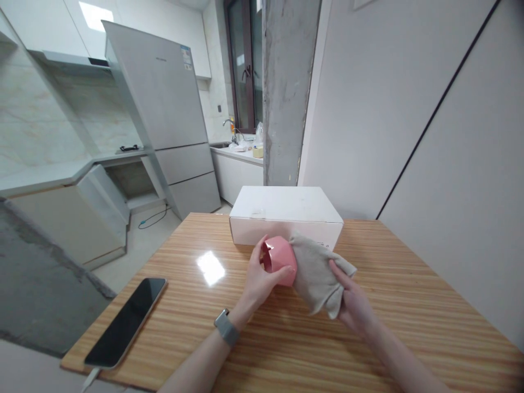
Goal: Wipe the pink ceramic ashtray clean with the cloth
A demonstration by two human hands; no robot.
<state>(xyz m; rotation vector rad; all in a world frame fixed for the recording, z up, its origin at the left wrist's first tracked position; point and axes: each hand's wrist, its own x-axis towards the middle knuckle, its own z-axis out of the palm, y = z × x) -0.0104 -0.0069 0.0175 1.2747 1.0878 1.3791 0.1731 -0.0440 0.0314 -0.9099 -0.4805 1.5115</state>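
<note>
My left hand (262, 278) is closed around a pink bowl (280, 259), held on its side above the wooden table (409, 305), with the thumb over its rim. A beige cloth (315, 270) is pressed against the right side of the bowl and hangs down from it. My right hand (352, 303) grips that cloth from the right, its fingers partly hidden under the fabric. A grey watch sits on my left wrist.
A closed white box (286, 215) stands just behind the bowl at the table's far edge. A dark phone (126, 322) with a white cable lies at the front left corner. A wall runs along the right. A fridge (172, 120) and kitchen counters stand beyond.
</note>
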